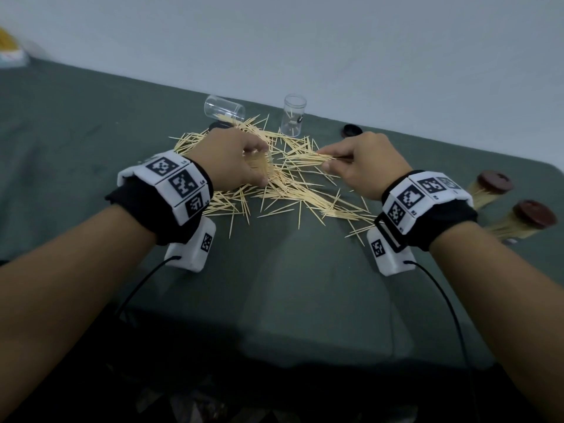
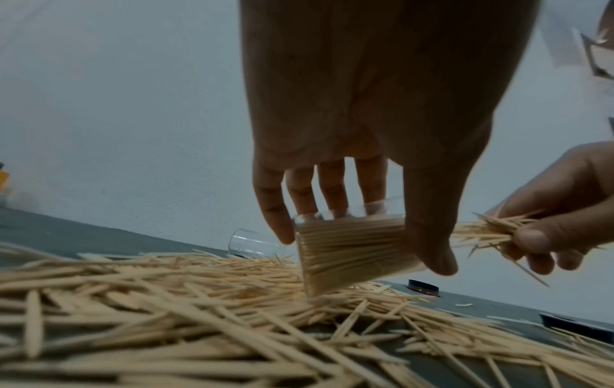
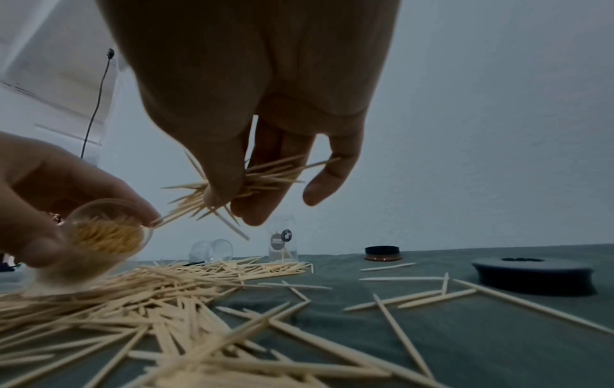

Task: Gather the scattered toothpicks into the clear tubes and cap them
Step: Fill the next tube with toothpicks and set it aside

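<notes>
My left hand (image 1: 241,161) grips a clear tube (image 2: 352,252) packed with toothpicks, tilted with its mouth (image 3: 109,231) toward the right hand. My right hand (image 1: 354,166) pinches a bundle of toothpicks (image 1: 308,157) between thumb and fingers, tips pointing at the tube's mouth. Beneath both hands a pile of loose toothpicks (image 1: 293,190) is spread on the green cloth. At the back, an empty clear tube (image 1: 224,112) lies on its side and another clear tube (image 1: 293,115) stands upright. A dark cap (image 1: 351,130) sits right of the standing tube.
Two filled, capped tubes (image 1: 488,189) (image 1: 525,221) lie at the table's right edge. A dark round cap (image 3: 535,273) rests near my right wrist, another (image 1: 218,126) partly hidden behind my left hand. The wall runs close behind the tubes.
</notes>
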Action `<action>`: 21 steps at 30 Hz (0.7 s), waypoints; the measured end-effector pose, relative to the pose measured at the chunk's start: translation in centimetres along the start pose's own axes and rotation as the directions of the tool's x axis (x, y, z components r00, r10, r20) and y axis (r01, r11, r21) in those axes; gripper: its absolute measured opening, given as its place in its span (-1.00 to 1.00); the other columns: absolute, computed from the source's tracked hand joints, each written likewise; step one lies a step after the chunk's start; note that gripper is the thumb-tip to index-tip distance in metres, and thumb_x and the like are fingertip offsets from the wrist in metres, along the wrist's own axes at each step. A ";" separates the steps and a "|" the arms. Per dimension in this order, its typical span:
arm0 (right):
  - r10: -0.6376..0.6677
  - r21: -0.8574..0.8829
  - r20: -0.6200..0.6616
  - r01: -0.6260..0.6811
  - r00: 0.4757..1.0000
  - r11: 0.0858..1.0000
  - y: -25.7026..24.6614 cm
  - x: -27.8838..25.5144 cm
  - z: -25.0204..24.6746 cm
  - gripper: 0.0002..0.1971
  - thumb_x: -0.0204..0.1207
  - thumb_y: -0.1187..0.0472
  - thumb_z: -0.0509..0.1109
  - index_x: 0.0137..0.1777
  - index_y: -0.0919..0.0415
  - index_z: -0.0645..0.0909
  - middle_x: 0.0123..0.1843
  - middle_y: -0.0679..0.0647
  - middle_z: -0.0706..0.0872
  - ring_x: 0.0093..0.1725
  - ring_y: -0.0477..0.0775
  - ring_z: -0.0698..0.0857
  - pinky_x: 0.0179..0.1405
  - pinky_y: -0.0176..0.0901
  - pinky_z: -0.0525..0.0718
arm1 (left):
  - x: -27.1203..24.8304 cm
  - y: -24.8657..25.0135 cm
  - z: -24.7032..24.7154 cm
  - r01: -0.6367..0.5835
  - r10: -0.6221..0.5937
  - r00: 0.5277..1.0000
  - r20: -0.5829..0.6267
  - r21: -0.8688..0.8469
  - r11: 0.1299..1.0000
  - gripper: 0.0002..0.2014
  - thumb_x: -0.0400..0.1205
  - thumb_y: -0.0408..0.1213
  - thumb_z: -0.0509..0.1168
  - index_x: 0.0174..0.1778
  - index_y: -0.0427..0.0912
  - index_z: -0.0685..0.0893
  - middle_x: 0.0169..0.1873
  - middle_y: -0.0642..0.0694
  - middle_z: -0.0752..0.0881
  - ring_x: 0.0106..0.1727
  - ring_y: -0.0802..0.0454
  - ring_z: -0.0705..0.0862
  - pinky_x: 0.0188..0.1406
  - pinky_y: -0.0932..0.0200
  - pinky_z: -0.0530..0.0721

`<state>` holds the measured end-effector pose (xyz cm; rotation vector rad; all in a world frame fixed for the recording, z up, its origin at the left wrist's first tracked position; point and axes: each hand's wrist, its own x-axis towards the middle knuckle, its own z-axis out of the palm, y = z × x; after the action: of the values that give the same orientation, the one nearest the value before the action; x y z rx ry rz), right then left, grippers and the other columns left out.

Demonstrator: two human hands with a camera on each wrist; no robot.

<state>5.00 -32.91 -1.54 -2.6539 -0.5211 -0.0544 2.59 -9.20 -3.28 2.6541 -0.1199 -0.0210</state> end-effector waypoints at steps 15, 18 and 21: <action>-0.089 -0.092 0.022 0.091 0.996 0.992 -2.4 -0.1 2.7 -0.75 0.58 0.05 0.42 0.24 -0.15 0.73 0.05 0.02 0.81 0.11 0.11 0.71 0.14 0.06 0.69 | -0.9 1.7 0.5 -0.052 0.052 0.999 0.001 -0.107 0.993 -0.40 0.39 0.02 0.59 0.37 0.12 0.64 0.05 0.13 0.68 0.09 0.14 0.60 0.02 0.27 0.44; -0.113 -0.109 -0.004 0.112 0.994 0.988 -2.8 -0.5 2.5 -0.77 0.60 0.07 0.40 0.21 -0.16 0.74 -0.03 0.03 0.79 0.04 0.13 0.70 0.04 0.06 0.69 | -0.8 1.6 0.4 -0.010 0.006 0.999 -0.035 -0.123 0.992 -0.41 0.39 0.00 0.60 0.35 0.10 0.65 0.01 0.10 0.69 0.00 0.14 0.62 -0.15 0.34 0.46; -0.135 -0.114 -0.023 0.132 0.991 0.985 -3.1 -0.6 2.5 -0.77 0.61 0.08 0.39 0.21 -0.14 0.74 0.00 0.03 0.78 0.08 0.14 0.69 0.05 0.09 0.69 | -0.9 1.5 0.2 0.002 -0.006 0.999 -0.041 -0.101 0.995 -0.39 0.40 0.01 0.59 0.38 0.08 0.63 0.07 0.08 0.69 0.02 0.14 0.59 -0.02 0.25 0.44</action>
<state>3.19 -29.46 -2.62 -2.7186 -0.7046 -0.1686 1.60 -10.54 -2.76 2.5519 -0.0975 0.0253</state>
